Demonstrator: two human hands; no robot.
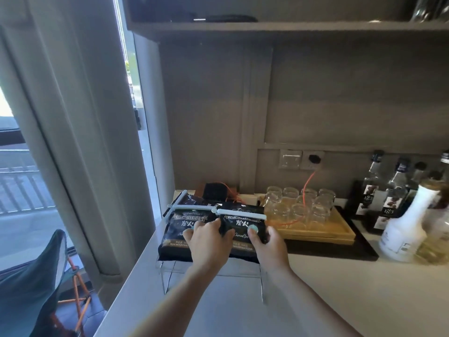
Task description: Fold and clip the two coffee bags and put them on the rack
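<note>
Two black coffee bags lie side by side on a clear acrylic rack (167, 273) at the counter's left end. The left bag (177, 229) carries a long white clip (192, 207) across its folded top. A second white clip (240, 213) runs across the top of the right bag (240, 227). My left hand (209, 242) grips the right bag's left edge and also rests on the left bag. My right hand (269, 244) holds the right bag's right edge, thumb on its front.
A wooden tray (340, 233) with several upturned glasses (301, 205) stands right of the bags on a black mat. Syrup bottles (388, 198) and a white bottle (408, 229) stand at the far right. A curtain (80, 132) and window lie left; a shelf (267, 27) hangs overhead.
</note>
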